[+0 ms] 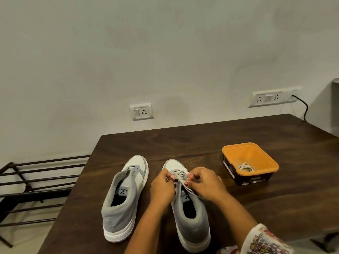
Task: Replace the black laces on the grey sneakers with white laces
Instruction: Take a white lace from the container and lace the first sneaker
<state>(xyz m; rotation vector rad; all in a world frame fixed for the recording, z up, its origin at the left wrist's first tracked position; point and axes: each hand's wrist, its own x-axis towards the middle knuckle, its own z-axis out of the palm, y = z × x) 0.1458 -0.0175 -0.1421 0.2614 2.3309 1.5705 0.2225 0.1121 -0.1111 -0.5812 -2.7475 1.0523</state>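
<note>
Item: white lace (180, 176), pinched by fingers of your left hand (162, 187) and right hand (205, 182). Risk: a loose grip could let it slip back out of the sneaker (192, 217).

— A dark wooden table (183, 140) it was, with the grain showing plainly across the top.

— And the pair stood right on it! The left-hand sneaker (124, 197) sat flat on its white sole, toe toward the far edge.

— The right-hand sneaker (190, 217) stood just beside it, not touching, and pointed the same way.

— Off to the right, well apart from both, an orange tub (275, 165) sat upright, open at the top, with dark printed sides.
</note>
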